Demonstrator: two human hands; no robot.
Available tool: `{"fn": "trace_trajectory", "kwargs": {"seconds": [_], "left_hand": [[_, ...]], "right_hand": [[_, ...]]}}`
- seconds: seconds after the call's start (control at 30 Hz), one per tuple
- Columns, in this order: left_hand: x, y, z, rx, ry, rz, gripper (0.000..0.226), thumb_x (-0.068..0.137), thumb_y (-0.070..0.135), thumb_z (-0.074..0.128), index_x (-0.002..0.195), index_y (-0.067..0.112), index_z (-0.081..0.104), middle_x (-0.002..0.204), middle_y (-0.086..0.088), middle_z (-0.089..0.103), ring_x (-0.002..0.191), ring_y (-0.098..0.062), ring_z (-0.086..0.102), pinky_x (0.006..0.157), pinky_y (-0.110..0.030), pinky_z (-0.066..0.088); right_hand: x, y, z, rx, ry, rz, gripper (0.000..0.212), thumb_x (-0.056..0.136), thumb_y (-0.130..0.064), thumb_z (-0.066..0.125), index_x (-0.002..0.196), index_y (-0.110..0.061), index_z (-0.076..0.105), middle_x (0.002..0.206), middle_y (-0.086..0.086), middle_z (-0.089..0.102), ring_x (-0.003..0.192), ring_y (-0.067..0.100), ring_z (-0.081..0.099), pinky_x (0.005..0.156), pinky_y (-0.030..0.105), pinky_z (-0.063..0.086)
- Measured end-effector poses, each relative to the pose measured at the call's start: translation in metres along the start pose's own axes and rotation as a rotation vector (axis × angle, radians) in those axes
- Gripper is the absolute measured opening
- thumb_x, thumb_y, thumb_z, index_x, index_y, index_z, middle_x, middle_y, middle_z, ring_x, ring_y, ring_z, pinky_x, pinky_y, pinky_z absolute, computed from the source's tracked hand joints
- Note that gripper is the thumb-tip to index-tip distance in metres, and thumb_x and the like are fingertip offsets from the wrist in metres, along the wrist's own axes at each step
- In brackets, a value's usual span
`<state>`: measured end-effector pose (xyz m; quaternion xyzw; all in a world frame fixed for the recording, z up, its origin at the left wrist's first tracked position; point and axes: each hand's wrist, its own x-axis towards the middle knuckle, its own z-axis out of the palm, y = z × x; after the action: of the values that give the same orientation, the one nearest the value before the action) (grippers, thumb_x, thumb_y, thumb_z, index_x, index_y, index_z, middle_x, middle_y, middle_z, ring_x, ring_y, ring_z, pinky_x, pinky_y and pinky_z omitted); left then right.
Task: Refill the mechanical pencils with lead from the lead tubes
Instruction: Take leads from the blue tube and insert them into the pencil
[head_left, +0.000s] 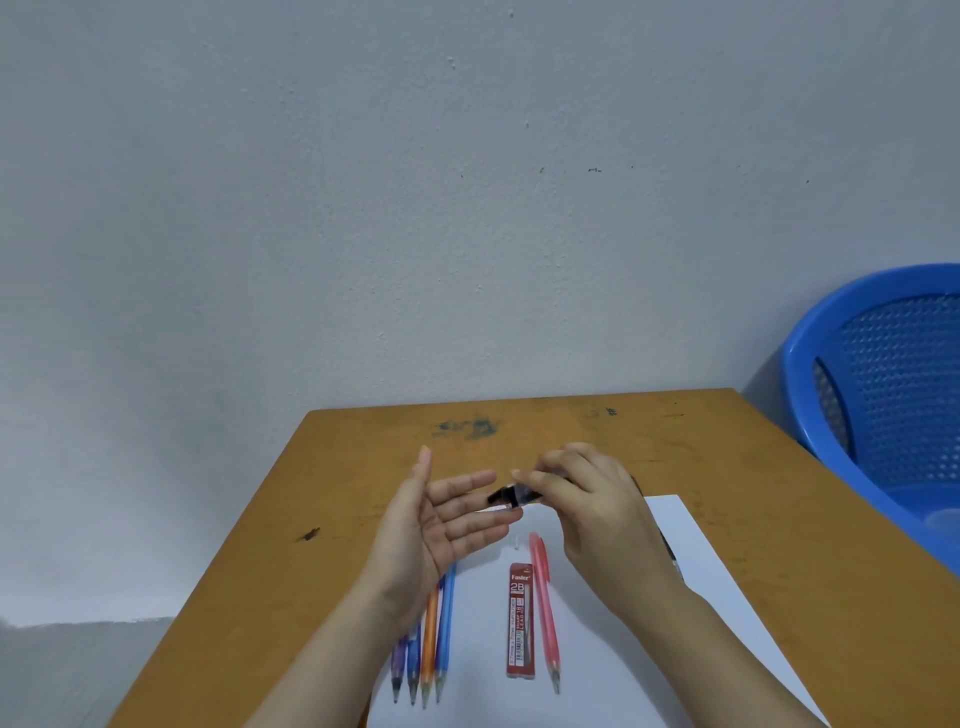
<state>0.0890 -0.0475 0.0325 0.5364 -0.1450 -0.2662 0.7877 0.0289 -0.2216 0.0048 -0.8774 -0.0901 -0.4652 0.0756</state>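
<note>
two hands hang over the far part of the white paper (675, 525), which lies on the wooden tabletop (363, 441) and runs to its near edge. the left hand (441, 519) is palm up, fingers straight and pointing right, holding nothing. the right hand (587, 514) pinches a dark lead tube (511, 496) in curled fingers. the long axis of the tube goes nearly left to right, and its dark end points at the left fingers, just above them. four pencils (430, 639) lie side by side partly under the left wrist, long axes far to near, tips toward the near edge. a red lead tube (521, 621) and a pink pencil (545, 608) lie parallel beside them, the pink tip also toward the near edge. a blue plastic chair (883, 389) stands beyond the right edge.
</note>
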Motion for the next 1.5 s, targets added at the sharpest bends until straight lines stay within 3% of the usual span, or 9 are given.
{"fn": "trace_trajectory", "kwargs": {"seconds": [0.13,0.23,0.3,0.43,0.67,0.83,1.03,1.17,1.5], "left_hand": [[0.0008,-0.0002,-0.0006,0.015,0.017,0.005,0.070,0.086,0.055,0.034,0.114,-0.004,0.061,0.106,-0.025,0.068,0.098,-0.037,0.067,0.084,-0.037,0.056],[0.0009,0.0004,-0.0009,0.016,0.024,0.001,0.071,0.085,0.056,0.035,0.113,-0.004,0.061,0.106,-0.025,0.068,0.098,-0.038,0.067,0.083,-0.038,0.057],[0.0008,0.0006,-0.0010,0.020,0.024,-0.003,0.071,0.085,0.056,0.035,0.113,-0.005,0.061,0.106,-0.024,0.068,0.098,-0.038,0.067,0.082,-0.038,0.057],[0.0006,0.0006,-0.0015,0.020,0.034,-0.003,0.070,0.087,0.055,0.034,0.113,-0.004,0.061,0.105,-0.025,0.068,0.097,-0.037,0.067,0.081,-0.037,0.057],[0.0012,0.0011,-0.0016,0.010,0.052,-0.009,0.070,0.085,0.056,0.036,0.112,-0.004,0.063,0.103,-0.026,0.068,0.094,-0.036,0.068,0.076,-0.035,0.059],[0.0008,0.0020,-0.0028,0.002,0.049,-0.024,0.071,0.084,0.055,0.036,0.111,-0.005,0.062,0.102,-0.025,0.069,0.092,-0.035,0.069,0.073,-0.034,0.059],[0.0004,0.0018,-0.0021,-0.014,0.060,-0.032,0.070,0.086,0.054,0.037,0.112,-0.006,0.061,0.103,-0.025,0.069,0.093,-0.036,0.069,0.071,-0.034,0.059],[0.0000,0.0018,-0.0017,-0.025,0.064,-0.047,0.069,0.087,0.053,0.037,0.112,-0.007,0.061,0.103,-0.026,0.068,0.094,-0.035,0.069,0.071,-0.034,0.060],[0.0002,0.0034,-0.0023,-0.071,0.068,-0.047,0.069,0.087,0.053,0.038,0.113,-0.008,0.060,0.104,-0.027,0.067,0.095,-0.036,0.068,0.075,-0.036,0.059]], "right_hand": [[-0.0005,-0.0029,0.0009,0.027,-0.022,0.057,0.065,0.072,0.011,0.071,0.129,-0.017,0.055,0.099,-0.001,0.066,0.105,0.015,0.050,0.079,0.036,0.048],[0.0007,-0.0009,-0.0004,0.008,-0.003,0.004,0.036,0.082,-0.001,0.056,0.114,-0.015,0.066,0.097,-0.001,0.065,0.102,0.015,0.051,0.074,0.038,0.051],[0.0014,-0.0014,-0.0008,0.007,0.003,-0.002,0.032,0.084,-0.006,0.051,0.109,-0.015,0.069,0.097,-0.002,0.065,0.101,0.014,0.051,0.074,0.037,0.050],[-0.0001,-0.0024,-0.0027,0.018,-0.063,0.027,0.072,0.069,0.012,0.071,0.131,-0.020,0.052,0.102,-0.003,0.065,0.105,0.015,0.051,0.081,0.037,0.049],[0.0002,-0.0024,-0.0028,-0.008,-0.060,0.021,0.076,0.066,0.013,0.074,0.133,-0.019,0.053,0.101,-0.003,0.068,0.106,0.015,0.053,0.083,0.035,0.047],[0.0005,0.0018,-0.0008,-0.049,-0.051,-0.035,0.056,0.061,0.015,0.074,0.109,-0.014,0.071,0.102,0.004,0.069,0.106,0.019,0.050,0.082,0.040,0.049],[0.0008,0.0008,-0.0001,-0.081,-0.014,-0.054,0.053,0.078,0.004,0.044,0.122,-0.018,0.062,0.102,0.001,0.068,0.106,0.018,0.051,0.083,0.038,0.048],[0.0003,0.0009,0.0017,-0.072,-0.013,-0.046,0.043,0.070,0.004,0.055,0.103,-0.015,0.073,0.099,0.004,0.070,0.104,0.019,0.050,0.080,0.040,0.049],[0.0009,-0.0014,0.0011,0.012,-0.038,0.036,0.043,0.080,-0.011,0.037,0.103,-0.016,0.073,0.098,-0.001,0.069,0.103,0.014,0.051,0.079,0.035,0.047]]}}
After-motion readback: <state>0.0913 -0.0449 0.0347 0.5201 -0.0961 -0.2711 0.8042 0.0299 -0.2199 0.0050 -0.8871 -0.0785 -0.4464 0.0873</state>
